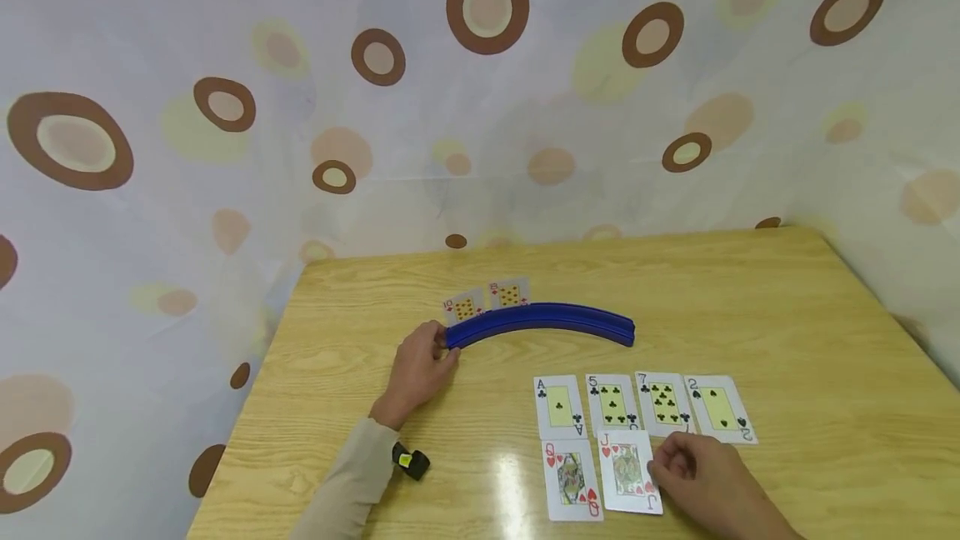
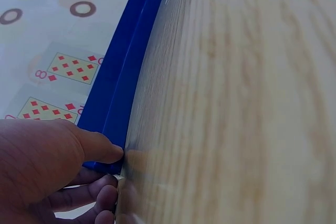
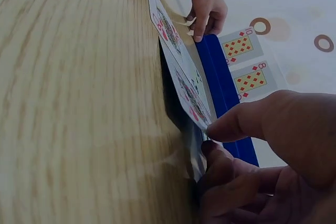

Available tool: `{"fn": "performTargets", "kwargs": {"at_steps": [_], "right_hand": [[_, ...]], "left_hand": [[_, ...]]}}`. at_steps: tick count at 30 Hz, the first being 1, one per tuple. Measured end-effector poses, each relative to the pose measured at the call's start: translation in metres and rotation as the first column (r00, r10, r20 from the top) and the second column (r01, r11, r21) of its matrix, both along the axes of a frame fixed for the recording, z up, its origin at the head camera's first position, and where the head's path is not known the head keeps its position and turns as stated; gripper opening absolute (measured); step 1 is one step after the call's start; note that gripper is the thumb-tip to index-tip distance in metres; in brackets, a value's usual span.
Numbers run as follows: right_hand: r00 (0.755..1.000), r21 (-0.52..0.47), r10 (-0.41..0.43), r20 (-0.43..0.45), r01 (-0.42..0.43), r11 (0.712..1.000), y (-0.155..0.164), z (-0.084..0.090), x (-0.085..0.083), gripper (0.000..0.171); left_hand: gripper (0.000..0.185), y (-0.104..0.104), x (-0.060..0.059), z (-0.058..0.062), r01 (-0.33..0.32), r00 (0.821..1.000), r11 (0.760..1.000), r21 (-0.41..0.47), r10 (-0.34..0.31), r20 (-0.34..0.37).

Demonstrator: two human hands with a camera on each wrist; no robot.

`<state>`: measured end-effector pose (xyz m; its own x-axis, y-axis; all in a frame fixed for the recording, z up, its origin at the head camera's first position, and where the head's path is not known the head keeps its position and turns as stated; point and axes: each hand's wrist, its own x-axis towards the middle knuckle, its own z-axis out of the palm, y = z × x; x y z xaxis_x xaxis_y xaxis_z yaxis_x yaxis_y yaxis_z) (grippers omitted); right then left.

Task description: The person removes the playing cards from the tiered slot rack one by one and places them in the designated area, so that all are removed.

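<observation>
A curved blue card holder lies on the wooden table. The ten of diamonds and eight of diamonds stand in it. My left hand grips the holder's left end; in the left wrist view the thumb and fingers clamp the holder. My right hand pinches the right edge of the jack of hearts. The right wrist view shows that card lifted off the table between thumb and fingers.
Face up near the front lie the ace of clubs, five of clubs, seven of clubs and two of spades, with the queen of hearts below. A spotted curtain backs the table.
</observation>
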<state>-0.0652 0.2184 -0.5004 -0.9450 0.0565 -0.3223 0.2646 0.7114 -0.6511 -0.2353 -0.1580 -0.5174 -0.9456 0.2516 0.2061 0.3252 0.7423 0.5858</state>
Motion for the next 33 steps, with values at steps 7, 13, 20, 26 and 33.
{"fn": "performTargets", "kwargs": {"at_steps": [7,13,20,26,33], "right_hand": [[0.997,0.015,0.05,-0.05,-0.05,0.999,0.003,0.005,0.0,0.016],[0.996,0.039,0.051,-0.075,-0.048,0.998,0.005,0.012,-0.002,0.019],[0.99,-0.003,0.051,-0.131,-0.052,0.999,-0.003,0.01,-0.001,0.018],[0.984,-0.011,0.044,-0.171,-0.046,0.999,-0.013,0.011,-0.004,0.016],[0.976,-0.088,0.034,-0.216,-0.054,0.995,-0.023,0.021,-0.016,0.009]], "left_hand": [[0.022,-0.004,-0.007,-0.009,0.033,0.995,0.999,0.04,-0.029,-0.092],[0.023,-0.011,-0.017,-0.027,0.052,0.989,0.997,0.055,-0.044,-0.141],[0.024,-0.012,-0.021,-0.038,0.03,0.994,0.999,0.026,-0.027,-0.106],[0.026,-0.015,-0.03,-0.058,-0.002,0.997,1.0,-0.028,0.0,-0.078],[0.022,-0.008,-0.013,-0.027,0.015,0.998,1.0,0.025,-0.014,-0.054]]}}
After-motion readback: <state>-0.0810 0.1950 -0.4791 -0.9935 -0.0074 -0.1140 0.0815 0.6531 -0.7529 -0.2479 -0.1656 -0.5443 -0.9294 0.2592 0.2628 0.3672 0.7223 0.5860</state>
